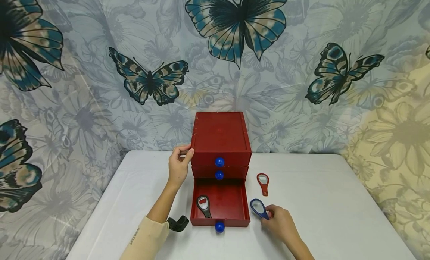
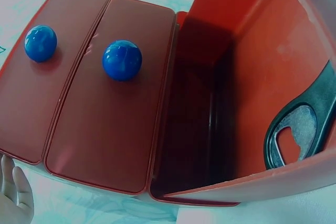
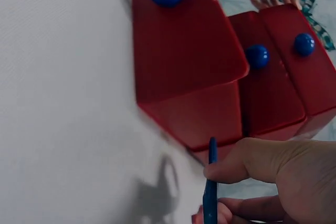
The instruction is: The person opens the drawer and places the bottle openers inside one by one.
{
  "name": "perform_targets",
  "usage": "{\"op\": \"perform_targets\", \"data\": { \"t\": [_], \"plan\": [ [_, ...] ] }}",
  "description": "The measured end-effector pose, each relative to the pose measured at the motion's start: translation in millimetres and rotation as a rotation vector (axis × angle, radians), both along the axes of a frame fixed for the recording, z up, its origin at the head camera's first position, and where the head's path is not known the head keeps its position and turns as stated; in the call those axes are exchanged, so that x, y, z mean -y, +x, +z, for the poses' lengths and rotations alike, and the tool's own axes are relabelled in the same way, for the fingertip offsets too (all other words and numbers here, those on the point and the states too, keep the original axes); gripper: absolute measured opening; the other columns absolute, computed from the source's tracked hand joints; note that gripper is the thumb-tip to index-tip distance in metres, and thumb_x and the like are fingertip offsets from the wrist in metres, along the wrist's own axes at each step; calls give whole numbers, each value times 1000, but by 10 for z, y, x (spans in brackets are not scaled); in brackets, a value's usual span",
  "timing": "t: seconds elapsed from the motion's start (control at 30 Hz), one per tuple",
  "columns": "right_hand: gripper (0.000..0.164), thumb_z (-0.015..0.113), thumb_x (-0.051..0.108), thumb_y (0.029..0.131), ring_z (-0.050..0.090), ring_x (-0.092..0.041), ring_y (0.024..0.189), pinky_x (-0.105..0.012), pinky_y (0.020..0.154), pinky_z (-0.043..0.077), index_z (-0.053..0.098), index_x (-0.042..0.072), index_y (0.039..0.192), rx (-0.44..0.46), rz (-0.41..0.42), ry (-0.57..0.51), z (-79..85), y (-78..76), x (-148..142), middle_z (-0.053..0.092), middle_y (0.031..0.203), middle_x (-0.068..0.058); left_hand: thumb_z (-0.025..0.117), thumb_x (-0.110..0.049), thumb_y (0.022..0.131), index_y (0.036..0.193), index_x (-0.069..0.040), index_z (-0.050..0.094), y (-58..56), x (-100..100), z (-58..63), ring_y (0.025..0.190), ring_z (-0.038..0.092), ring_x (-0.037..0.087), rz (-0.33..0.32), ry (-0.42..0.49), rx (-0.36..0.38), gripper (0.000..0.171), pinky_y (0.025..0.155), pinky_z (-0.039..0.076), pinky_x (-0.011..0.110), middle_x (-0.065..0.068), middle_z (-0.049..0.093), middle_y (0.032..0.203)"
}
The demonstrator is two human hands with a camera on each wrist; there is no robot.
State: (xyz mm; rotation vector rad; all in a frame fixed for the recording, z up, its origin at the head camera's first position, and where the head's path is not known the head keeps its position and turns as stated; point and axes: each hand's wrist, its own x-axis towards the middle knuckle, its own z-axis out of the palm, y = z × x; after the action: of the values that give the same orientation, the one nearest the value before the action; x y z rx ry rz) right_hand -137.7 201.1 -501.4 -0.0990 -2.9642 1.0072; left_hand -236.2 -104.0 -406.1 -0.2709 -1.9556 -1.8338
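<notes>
A red drawer cabinet (image 1: 220, 133) with blue round knobs has its bottom drawer (image 1: 228, 202) pulled out. A black bottle opener (image 1: 203, 204) lies inside at the drawer's left; its metal insert shows in the left wrist view. My left hand (image 1: 178, 166) rests its fingertips against the cabinet's upper left side, fingers fairly straight. To the right of the drawer, my right hand (image 1: 280, 222) pinches a blue bottle opener (image 1: 258, 207) by its handle end. In the right wrist view, the blue opener (image 3: 211, 192) appears edge-on between thumb and fingers, above the table.
A red bottle opener (image 1: 263, 183) lies on the white table (image 1: 309, 193), right of the cabinet. A black curved object (image 1: 178, 223) shows beside the left sleeve (image 1: 147, 237). Behind the table hangs a butterfly-patterned cloth (image 1: 282, 114).
</notes>
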Motion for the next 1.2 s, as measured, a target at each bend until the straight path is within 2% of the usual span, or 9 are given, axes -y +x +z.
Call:
{"op": "perform_targets", "data": {
  "t": [0.3,0.57,0.7,0.93,1.2],
  "plan": [
    [27,76,3,70,45,-8,65,-18,55,36,69,-5,95,-86,55,-23,332,-108,86,53,69,0,61,-1,93,111,16,58,-7,-5,3,83,55,-2,0,-6,3,25,64,45,12,32,56,114],
    [21,75,-1,71,48,-11,68,-18,57,38,68,0,91,-70,150,-87,571,-197,312,52,70,1,61,-1,93,111,16,58,3,-15,4,84,54,-2,-7,-2,11,25,63,43,10,32,56,116],
    [24,78,0,72,49,-11,69,-17,57,41,68,0,94,-49,197,-123,584,-231,475,53,71,2,61,-1,93,111,16,58,-3,-17,-6,84,54,-3,-4,-2,18,25,64,44,10,32,56,116],
    [26,77,-1,71,47,-11,68,-18,56,41,68,-2,95,-68,303,-133,521,-293,721,53,71,1,61,-1,93,111,16,58,-3,-28,-18,83,55,-4,-1,5,7,25,64,45,10,32,57,115],
    [26,79,5,74,45,-12,68,-20,55,38,68,-4,95,-71,375,-59,409,-401,995,53,71,-1,61,0,93,111,16,58,-7,-18,-18,82,55,-3,1,7,-16,24,67,46,10,32,56,113]
  ]
}}
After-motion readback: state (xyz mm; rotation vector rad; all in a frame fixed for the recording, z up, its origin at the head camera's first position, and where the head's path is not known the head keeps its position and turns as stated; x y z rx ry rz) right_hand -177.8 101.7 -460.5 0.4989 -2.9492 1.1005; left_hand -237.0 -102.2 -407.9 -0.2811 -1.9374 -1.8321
